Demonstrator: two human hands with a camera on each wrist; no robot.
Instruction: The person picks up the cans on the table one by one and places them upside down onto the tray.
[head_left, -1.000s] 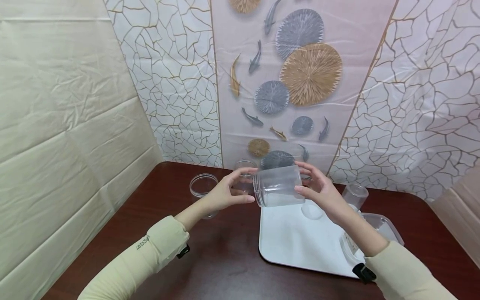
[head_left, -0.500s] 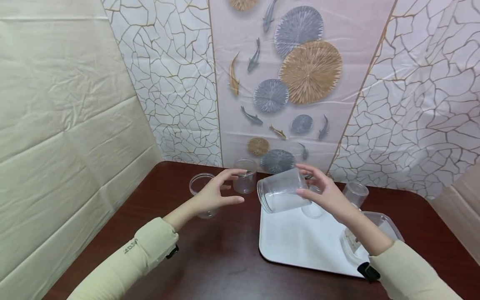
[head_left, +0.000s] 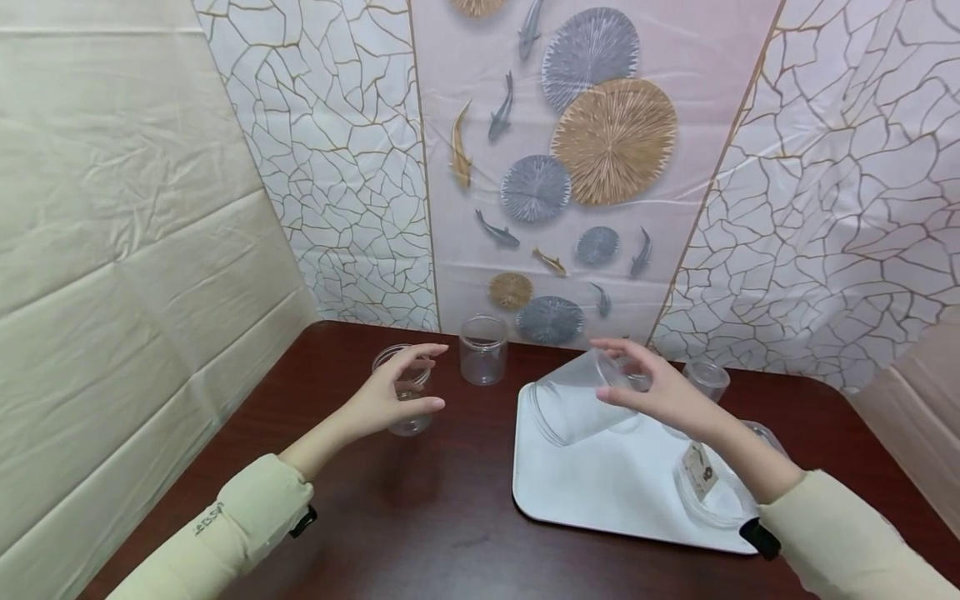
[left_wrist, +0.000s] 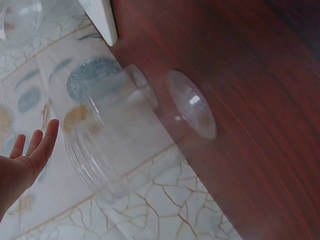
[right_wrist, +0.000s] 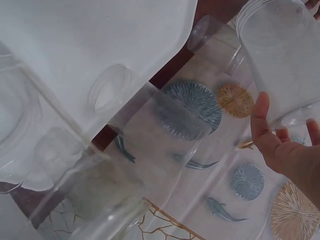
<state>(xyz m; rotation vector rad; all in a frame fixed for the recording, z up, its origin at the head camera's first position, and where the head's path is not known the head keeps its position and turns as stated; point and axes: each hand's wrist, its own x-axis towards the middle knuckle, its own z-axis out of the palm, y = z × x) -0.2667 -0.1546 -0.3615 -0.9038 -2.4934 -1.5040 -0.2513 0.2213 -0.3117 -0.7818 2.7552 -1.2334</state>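
Observation:
My right hand (head_left: 660, 392) grips a large clear plastic jar (head_left: 572, 402) near its base end. The jar tilts with its threaded mouth pointing down and left, over the white tray (head_left: 585, 496). In the right wrist view, the thumb and fingers lie around the base end of the jar (right_wrist: 282, 55). My left hand (head_left: 386, 396) is held with fingers and thumb spread, in front of another clear jar (head_left: 409, 423) at the table's left. The left wrist view shows the hand (left_wrist: 25, 162) apart from the clear jar (left_wrist: 95, 162), nothing in its fingers.
A clear jar (head_left: 483, 358) stands at the back of the brown table (head_left: 450, 533). Behind the tray at right stands another clear container (head_left: 707, 377). On the tray's right side lies a clear round container with a label (head_left: 701, 477), partly behind my right forearm.
My left hand has come away from the jar's mouth end and moved left toward the left jar. In my right hand the large jar has tipped further, mouth downward.

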